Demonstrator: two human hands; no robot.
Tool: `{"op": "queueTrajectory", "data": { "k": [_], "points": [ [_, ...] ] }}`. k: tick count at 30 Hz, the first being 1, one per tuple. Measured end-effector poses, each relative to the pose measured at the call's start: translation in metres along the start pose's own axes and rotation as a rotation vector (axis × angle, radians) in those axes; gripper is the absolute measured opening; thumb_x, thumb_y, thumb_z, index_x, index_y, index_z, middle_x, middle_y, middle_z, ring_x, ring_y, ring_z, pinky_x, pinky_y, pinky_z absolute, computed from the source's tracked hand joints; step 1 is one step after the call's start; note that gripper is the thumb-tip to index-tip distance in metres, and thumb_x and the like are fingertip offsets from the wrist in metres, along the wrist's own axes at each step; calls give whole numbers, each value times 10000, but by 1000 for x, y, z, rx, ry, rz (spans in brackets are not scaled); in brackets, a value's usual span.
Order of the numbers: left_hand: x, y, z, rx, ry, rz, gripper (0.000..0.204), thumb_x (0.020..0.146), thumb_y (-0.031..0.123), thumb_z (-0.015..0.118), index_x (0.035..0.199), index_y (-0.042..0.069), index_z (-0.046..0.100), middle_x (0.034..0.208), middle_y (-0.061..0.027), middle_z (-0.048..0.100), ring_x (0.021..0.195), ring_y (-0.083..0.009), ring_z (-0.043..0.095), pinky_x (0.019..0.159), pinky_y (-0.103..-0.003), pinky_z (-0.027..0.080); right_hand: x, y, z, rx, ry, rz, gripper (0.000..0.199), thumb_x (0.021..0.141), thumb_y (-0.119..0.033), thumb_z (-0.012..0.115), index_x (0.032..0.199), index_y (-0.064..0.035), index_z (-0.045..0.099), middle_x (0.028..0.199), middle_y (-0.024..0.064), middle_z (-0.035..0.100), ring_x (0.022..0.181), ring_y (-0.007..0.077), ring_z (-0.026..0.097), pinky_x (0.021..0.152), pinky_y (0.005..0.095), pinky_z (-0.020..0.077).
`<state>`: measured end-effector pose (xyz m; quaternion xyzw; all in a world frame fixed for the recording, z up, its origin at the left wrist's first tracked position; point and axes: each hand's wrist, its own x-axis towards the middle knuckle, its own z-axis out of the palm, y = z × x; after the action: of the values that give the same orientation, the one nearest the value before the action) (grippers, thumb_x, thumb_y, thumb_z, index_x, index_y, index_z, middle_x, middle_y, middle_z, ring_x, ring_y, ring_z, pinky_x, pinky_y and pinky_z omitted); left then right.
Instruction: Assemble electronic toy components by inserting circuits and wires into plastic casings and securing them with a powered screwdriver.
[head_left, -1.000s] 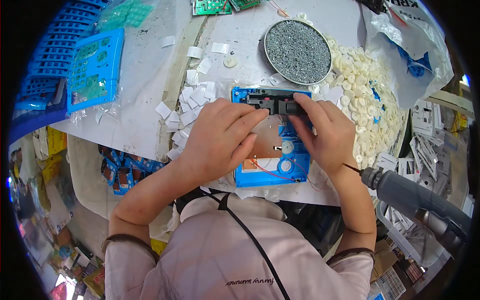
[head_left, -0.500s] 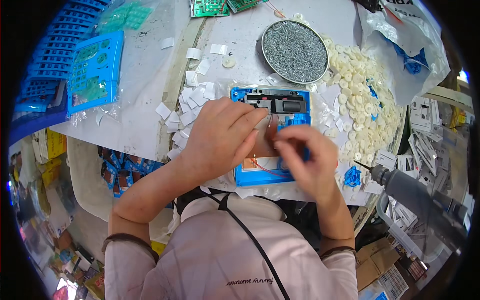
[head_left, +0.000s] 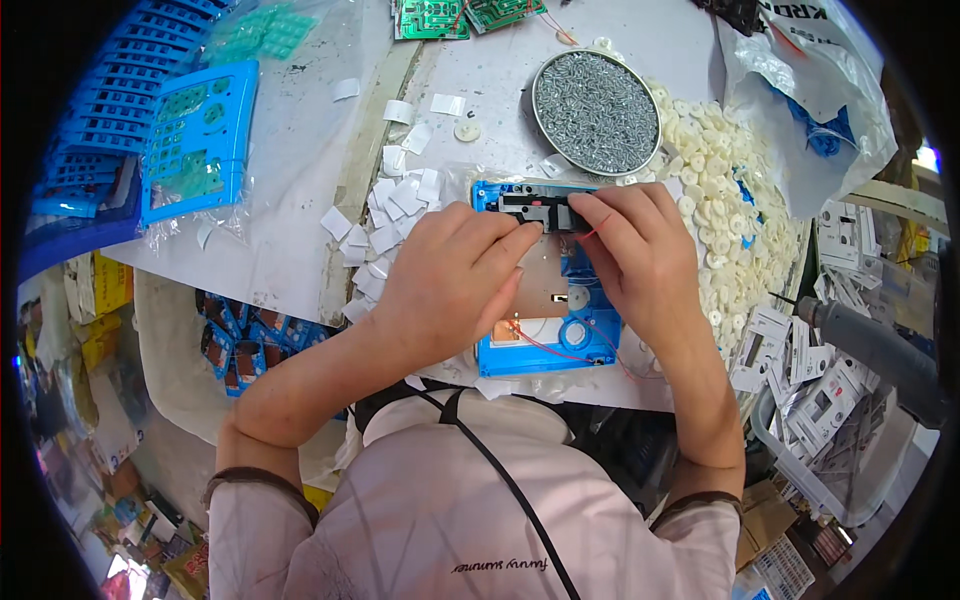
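Note:
A blue plastic case (head_left: 510,362) lies open-side up on the table in front of me. Across its far end sits a black and grey mechanism (head_left: 543,211). My left hand (head_left: 440,270) has its fingers closed on the left part of this mechanism, the wrist over the case's left side. With thumb and fingers bent, my right hand (head_left: 640,250) grips the mechanism's right end, and a bit of red wire shows by the fingertips. Below the mechanism is a brown circuit board (head_left: 538,280), partly covered by my left fingers. Red wires (head_left: 548,347) cross the case's near part.
A round dish of small screws (head_left: 597,110) stands beyond the case. White plastic discs (head_left: 735,190) are heaped at the right, white paper squares (head_left: 385,235) at the left. A grey electric screwdriver (head_left: 870,350) is at far right; blue panels (head_left: 195,140) lie far left.
My right hand has moved from the case's middle up to the mechanism's right end. The left hand stays nearly in place. The screwdriver has shifted right, and its tip is farther from the case.

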<state>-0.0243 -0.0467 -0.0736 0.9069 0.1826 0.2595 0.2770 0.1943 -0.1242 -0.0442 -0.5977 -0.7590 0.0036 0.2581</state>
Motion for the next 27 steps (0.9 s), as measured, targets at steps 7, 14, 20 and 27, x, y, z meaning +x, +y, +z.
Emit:
{"op": "queueTrajectory", "data": {
  "k": [7,14,20,27],
  "points": [
    [-1,3,-1,7,-22,-21,437,752,38,734,1180,13,650,1069,-117,622,896,-307,592,773,-423,485,2,2,-5,42,-107,9,367,700,-42,762,1060,-14,694,948,98,643,868,296,605,727,380,527],
    [67,-20,-31,-14,123,-146,154,829,110,736,973,68,703,949,-110,647,830,-294,650,743,-397,514,16,-25,-65,142,-110,105,473,692,-92,790,1147,-43,670,1041,118,657,893,329,600,775,405,504],
    [154,-75,19,388,-149,228,124,823,229,723,879,119,710,894,-43,643,934,-242,639,858,-441,468,-20,-18,-150,218,1113,-197,426,944,-262,601,1288,-51,465,1156,142,521,1002,301,551,751,416,502],
    [165,-67,33,413,-270,180,119,855,258,677,863,146,715,869,-37,663,918,-244,649,883,-453,401,-3,28,-124,760,569,254,891,852,-423,720,1496,40,313,1103,165,568,936,300,564,974,496,409]
  ]
}}
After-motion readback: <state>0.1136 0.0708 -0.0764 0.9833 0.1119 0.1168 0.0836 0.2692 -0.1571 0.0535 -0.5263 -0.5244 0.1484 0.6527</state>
